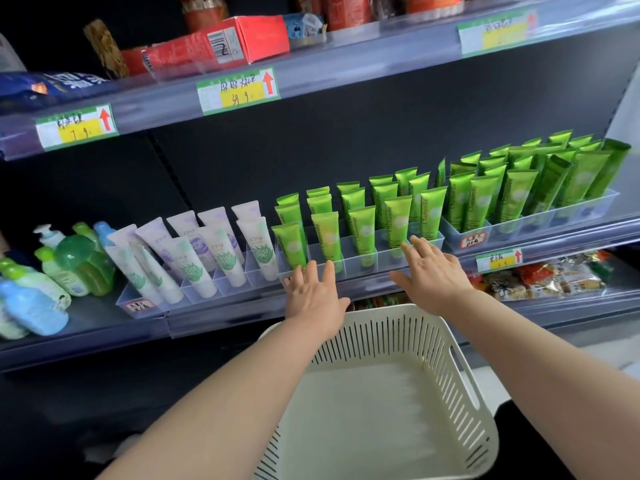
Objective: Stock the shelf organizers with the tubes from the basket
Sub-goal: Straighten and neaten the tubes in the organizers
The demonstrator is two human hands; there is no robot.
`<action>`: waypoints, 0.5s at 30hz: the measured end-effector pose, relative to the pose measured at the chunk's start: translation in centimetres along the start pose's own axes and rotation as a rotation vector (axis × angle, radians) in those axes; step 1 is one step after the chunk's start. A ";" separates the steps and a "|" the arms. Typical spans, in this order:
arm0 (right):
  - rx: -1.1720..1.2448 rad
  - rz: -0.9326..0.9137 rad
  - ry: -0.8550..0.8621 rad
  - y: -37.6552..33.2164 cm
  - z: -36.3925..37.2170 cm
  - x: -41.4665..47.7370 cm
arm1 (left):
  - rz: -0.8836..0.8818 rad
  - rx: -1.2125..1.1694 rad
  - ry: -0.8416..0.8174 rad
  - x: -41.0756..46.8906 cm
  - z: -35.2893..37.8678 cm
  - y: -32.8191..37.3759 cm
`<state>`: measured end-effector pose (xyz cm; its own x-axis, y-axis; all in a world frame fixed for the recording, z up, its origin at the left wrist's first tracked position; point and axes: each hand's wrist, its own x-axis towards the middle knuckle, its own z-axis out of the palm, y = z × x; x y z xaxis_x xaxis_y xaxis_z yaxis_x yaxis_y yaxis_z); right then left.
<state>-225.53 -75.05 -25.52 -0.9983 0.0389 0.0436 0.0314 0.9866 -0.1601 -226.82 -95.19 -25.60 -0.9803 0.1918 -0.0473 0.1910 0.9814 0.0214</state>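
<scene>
Rows of green tubes [362, 233] stand upright in a clear shelf organizer [353, 263] on the middle shelf. My left hand [313, 294] lies with straight fingers against the organizer's front left edge. My right hand [433, 271] lies with spread fingers against its front right part. Neither hand holds a tube. Below my arms sits a white slatted basket [460, 386], with nothing showing inside. A second clear organizer [519, 223] to the right is packed with more green tubes. A third organizer [194, 289] on the left holds white and lilac tubes [194, 258].
Green and blue bottles [52, 271] lie and stand at the shelf's left end. The upper shelf carries a red box [221, 43] and price labels [239, 90]. Snack packets [543, 278] fill the lower shelf at right.
</scene>
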 end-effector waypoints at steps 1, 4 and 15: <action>-0.002 0.002 -0.007 0.0 0.1 0.1 | -0.002 -0.007 -0.002 0.0 0.2 0.0; -0.003 -0.003 -0.018 0.1 0.6 0.3 | 0.001 -0.029 -0.001 0.2 0.6 0.1; -0.047 -0.021 -0.056 0.5 1.7 1.1 | 0.000 0.035 -0.055 0.6 1.0 0.3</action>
<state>-226.70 -74.80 -27.25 -0.9999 0.0102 -0.0092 0.0112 0.9935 -0.1135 -227.31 -94.81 -26.63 -0.9762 0.1917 -0.1018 0.1940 0.9809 -0.0131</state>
